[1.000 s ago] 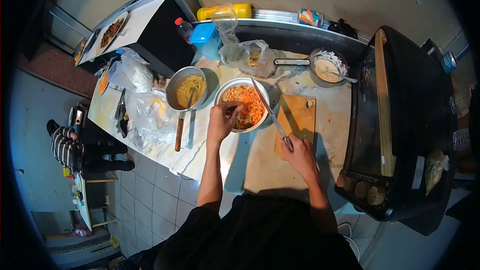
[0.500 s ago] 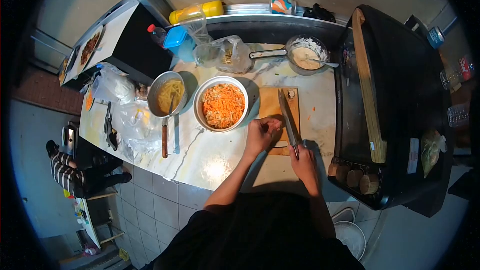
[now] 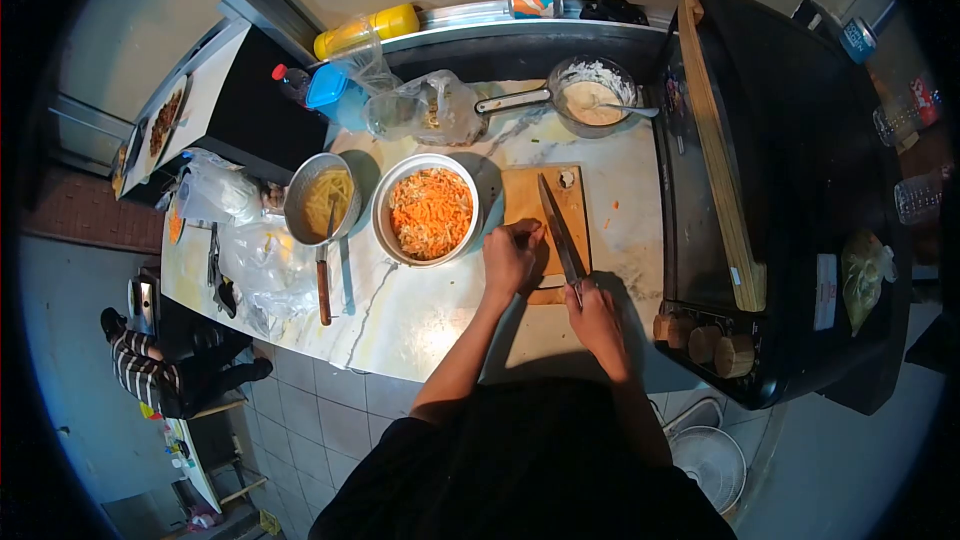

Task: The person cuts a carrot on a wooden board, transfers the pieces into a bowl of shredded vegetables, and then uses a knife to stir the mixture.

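Observation:
My right hand (image 3: 597, 322) is wrapped round the handle of a large kitchen knife (image 3: 562, 230), its blade pointing away from me over the wooden cutting board (image 3: 522, 185). Left of the blade, my left hand (image 3: 512, 260) is closed with its fingers drawn together above the board; whatever they hold is too small to make out. A small pale scrap (image 3: 567, 178) lies near the board's far right corner. Just left of the board, a white bowl (image 3: 377, 230) is filled with shredded orange and pale vegetables (image 3: 432, 210).
A saucepan (image 3: 290, 202) with yellow strips stands at left, beside plastic bags (image 3: 265, 265). At the back are a glass pan of batter (image 3: 598, 100) and a bagged item (image 3: 440, 110). A black oven (image 3: 800, 180) borders the right side. A person (image 3: 150, 370) sits far left.
The camera view has shifted slightly, moving the table things left and a little up. My left hand's fingers have drawn in closer together; the knife stays in my right hand, tilted a bit more.

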Demonstrator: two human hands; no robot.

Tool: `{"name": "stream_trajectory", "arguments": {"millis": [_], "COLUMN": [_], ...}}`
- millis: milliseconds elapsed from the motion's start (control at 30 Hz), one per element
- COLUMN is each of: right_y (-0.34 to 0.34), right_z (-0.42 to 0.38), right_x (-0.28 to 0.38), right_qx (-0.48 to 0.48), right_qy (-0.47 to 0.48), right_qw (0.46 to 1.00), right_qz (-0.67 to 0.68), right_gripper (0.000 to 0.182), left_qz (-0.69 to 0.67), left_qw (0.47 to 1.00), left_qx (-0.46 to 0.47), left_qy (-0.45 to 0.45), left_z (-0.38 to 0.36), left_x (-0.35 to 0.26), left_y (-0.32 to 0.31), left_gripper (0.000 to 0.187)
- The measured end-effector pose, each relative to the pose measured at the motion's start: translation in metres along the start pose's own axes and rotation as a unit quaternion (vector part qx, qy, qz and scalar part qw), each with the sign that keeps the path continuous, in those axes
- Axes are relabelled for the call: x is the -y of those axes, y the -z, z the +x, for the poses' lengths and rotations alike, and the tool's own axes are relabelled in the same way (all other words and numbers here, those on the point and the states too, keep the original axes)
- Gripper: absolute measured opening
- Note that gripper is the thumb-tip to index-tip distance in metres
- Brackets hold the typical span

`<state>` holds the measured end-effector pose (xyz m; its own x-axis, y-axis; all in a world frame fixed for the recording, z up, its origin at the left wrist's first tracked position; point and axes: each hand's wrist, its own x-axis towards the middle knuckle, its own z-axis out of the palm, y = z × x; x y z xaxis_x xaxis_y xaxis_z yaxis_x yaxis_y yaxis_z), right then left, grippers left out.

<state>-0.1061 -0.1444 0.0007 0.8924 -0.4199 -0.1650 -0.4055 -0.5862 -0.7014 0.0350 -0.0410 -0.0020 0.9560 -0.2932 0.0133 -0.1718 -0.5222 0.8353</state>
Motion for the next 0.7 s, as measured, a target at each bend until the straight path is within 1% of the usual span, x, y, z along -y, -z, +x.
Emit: {"name": "stream_trajectory", "arguments": {"millis": [67,167,300,333,400,467,533,600,700], "right_y": [-0.001,-0.003,0.000,0.001,0.003,0.008,0.009,0.007,0.012], "right_z": [-0.001,-0.002,-0.002,-0.002,-0.001,-0.001,0.000,0.003,0.005], "right_x": [0.000,-0.001,0.005,0.006,0.010,0.017,0.018,0.015,0.023], "right_qx": [0.000,-0.002,0.010,0.010,0.034,0.033,0.032,0.037,0.054], "right_qy": [-0.002,-0.001,-0.016,-0.016,-0.047,-0.048,-0.050,-0.020,-0.033], "right_qw": [1.000,1.000,1.000,1.000,0.998,0.997,0.996,0.996,0.994], "right_qz": [0.002,0.001,-0.011,-0.012,-0.021,-0.042,-0.062,-0.079,-0.086], "right_gripper": [0.027,0.027,0.029,0.029,0.029,0.029,0.029,0.028,0.033], "left_qz": [-0.018,-0.032,-0.049,-0.058,-0.067,-0.082,-0.073,-0.064,-0.063], "left_qw": [0.999,0.998,0.998,0.998,0.998,0.996,0.996,0.997,0.998], "left_qx": [0.031,0.039,0.038,0.026,0.015,0.031,0.032,0.031,0.024], "left_qy": [0.006,0.022,0.021,0.016,0.011,0.034,0.034,0.035,0.021], "left_z": [0.001,0.003,0.004,0.004,0.004,0.004,0.004,0.004,0.004], "left_x": [0.002,0.005,0.010,0.009,0.008,0.006,0.002,0.001,0.001], "left_y": [0.005,0.006,0.004,0.004,0.004,0.005,0.006,0.006,0.005], "left_gripper": [0.014,0.017,0.019,0.017,0.016,0.018,0.018,0.018,0.017]}}
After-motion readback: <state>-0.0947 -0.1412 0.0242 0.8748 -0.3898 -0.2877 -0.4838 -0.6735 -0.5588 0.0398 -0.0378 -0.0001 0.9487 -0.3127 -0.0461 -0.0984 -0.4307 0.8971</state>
